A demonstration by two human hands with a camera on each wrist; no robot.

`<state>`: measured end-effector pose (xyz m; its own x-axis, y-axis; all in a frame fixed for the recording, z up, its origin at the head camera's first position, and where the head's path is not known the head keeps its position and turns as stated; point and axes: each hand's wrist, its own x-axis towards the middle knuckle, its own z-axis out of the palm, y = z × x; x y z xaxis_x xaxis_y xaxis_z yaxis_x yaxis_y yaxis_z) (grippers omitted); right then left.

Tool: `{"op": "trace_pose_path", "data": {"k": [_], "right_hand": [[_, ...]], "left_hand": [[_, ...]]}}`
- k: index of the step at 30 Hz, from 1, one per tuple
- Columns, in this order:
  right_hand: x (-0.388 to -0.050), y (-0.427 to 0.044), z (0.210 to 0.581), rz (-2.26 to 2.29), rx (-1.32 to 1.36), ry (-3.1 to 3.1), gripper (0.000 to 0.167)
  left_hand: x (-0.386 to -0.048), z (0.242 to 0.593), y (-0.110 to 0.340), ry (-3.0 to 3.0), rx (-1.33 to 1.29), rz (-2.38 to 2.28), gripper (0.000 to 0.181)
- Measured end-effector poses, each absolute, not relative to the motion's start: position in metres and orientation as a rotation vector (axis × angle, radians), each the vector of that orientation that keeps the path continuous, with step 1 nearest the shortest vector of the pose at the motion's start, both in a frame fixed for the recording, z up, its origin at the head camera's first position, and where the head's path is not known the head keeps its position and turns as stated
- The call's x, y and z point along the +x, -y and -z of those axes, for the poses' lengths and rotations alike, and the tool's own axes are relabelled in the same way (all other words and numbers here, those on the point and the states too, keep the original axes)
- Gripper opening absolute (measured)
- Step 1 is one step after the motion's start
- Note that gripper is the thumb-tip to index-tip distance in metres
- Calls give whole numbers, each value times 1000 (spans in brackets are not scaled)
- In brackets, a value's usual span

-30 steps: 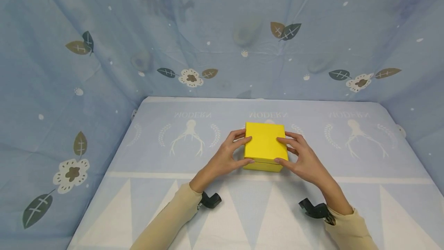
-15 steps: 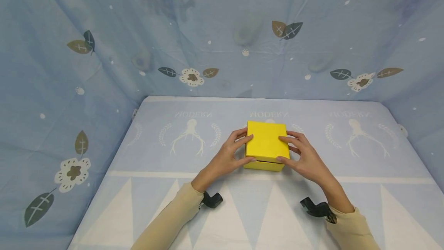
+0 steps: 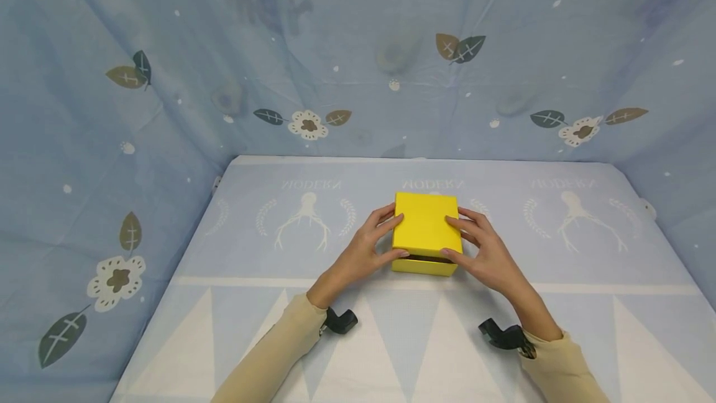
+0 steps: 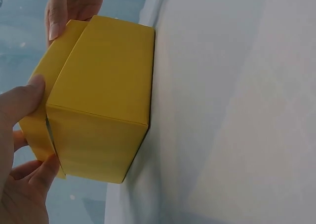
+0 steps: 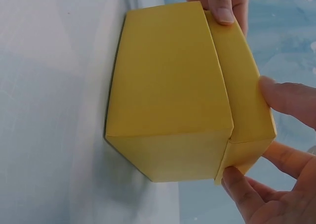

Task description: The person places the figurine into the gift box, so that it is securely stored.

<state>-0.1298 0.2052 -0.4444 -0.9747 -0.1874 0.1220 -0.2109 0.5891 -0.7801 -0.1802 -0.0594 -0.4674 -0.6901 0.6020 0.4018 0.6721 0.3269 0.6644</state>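
Note:
A yellow square box stands on the table, its matching lid raised slightly at the front. Between lid and box a dark gap shows along the near side. My left hand grips the lid's left side, thumb at the front edge and fingers along the side. On the opposite side my right hand holds the lid in the same manner. The left wrist view shows the lid sitting askew over the box's walls. The box's inside is hidden.
A pale cloth with printed triangles and antlers covers the table. Blue patterned curtains hang behind and at both sides. A black wrist device sits at the left cuff, another black device at the right.
Both hands have raised the lid a little. The thin seam at the front of the box has widened into a dark gap, while the box stays in place.

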Motion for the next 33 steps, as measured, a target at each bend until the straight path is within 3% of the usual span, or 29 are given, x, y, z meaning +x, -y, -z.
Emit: {"op": "trace_pose_path", "data": {"k": [18, 28, 33], "right_hand": [[-129, -203, 448, -1389, 365, 2786, 55], [-127, -210, 443, -1449, 363, 2748, 39], [-127, -211, 441, -1445, 368, 2793, 47]], "left_hand": [[-179, 470, 59, 2505, -1195, 1259, 55], [-176, 456, 62, 2509, -1250, 1205, 51], [-175, 453, 64, 2549, -1258, 1161, 48]]}}
